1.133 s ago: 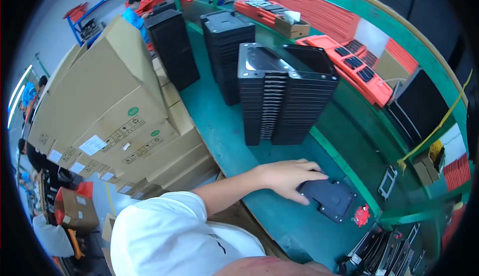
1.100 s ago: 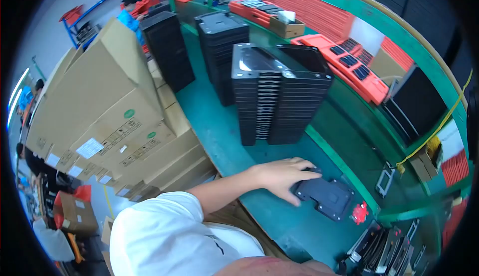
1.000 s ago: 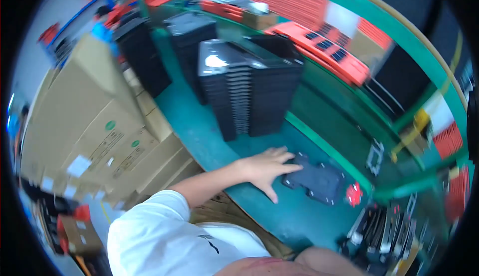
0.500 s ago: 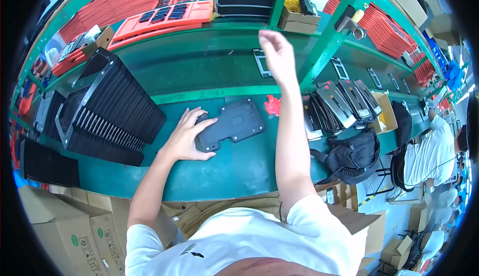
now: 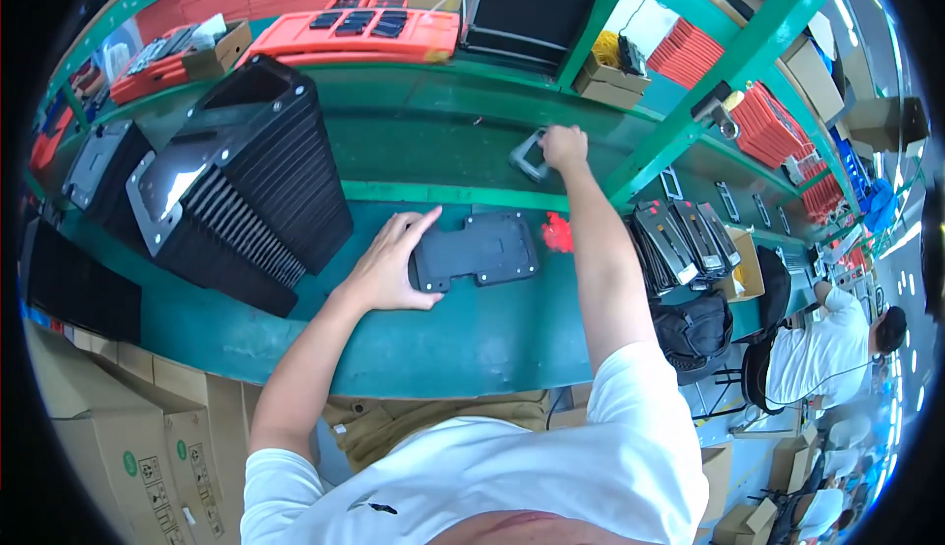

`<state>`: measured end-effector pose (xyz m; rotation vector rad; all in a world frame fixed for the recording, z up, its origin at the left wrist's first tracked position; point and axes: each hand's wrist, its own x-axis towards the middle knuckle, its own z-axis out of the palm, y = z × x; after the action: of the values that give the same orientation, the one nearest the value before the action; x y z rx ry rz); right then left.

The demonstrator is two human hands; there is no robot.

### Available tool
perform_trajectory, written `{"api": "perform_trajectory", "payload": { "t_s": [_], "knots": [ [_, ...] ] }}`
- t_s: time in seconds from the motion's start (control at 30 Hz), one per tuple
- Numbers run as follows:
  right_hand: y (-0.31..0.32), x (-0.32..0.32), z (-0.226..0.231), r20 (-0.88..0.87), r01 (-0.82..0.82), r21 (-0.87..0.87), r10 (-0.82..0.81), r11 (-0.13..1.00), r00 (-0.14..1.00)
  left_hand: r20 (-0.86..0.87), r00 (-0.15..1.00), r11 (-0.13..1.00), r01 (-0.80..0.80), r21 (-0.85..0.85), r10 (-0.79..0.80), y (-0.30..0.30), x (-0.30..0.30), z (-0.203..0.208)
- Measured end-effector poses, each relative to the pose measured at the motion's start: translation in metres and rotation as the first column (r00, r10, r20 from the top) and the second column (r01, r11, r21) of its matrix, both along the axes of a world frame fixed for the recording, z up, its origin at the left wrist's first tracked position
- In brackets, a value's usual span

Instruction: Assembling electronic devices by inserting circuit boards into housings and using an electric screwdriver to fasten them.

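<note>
A black plastic plate (image 5: 477, 251) with notched edges and screws near its corners lies flat on the green bench. My left hand (image 5: 386, 267) spans the plate's left end, thumb at the near edge and fingers toward the far edge, steadying it. At the bench's back panel, my right hand (image 5: 564, 147) is closed on a small silver metal frame (image 5: 520, 159), which is tilted. Its fingertips are partly hidden. A red patch of small pieces (image 5: 557, 233) sits beside the plate, near my right forearm.
Stacked black plates (image 5: 285, 166) stand tall at the left. Upright dark panels (image 5: 669, 243), a black bag (image 5: 692, 330) and a small carton (image 5: 745, 264) are at the right. A green post (image 5: 689, 141) rises behind them. Red trays (image 5: 354, 38) line the shelf above. A person (image 5: 822, 348) sits farther right.
My right hand has come down to the metal frame and taken hold of it; the frame is now tilted. My left hand stays at the plate's left end. The whole view has shifted.
</note>
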<state>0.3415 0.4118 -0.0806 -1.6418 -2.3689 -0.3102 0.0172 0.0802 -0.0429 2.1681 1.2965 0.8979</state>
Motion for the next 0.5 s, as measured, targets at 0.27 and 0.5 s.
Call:
{"api": "perform_trajectory", "payload": {
  "t_s": [0.27, 0.5],
  "knots": [
    [-0.166, -0.045, 0.065, -0.536, -0.186, -0.374, -0.048, 0.909, 0.843, 0.108, 0.992, 0.998, -0.060, 0.014, 0.059, 0.000, -0.003, -0.007],
    [-0.283, -0.082, 0.050, -0.261, -0.103, -0.020, 0.095, 0.994, 0.961, 0.126, 0.991, 0.997, -0.043, 0.058, 0.036, 0.000, 0.000, -0.010]
  ]
}}
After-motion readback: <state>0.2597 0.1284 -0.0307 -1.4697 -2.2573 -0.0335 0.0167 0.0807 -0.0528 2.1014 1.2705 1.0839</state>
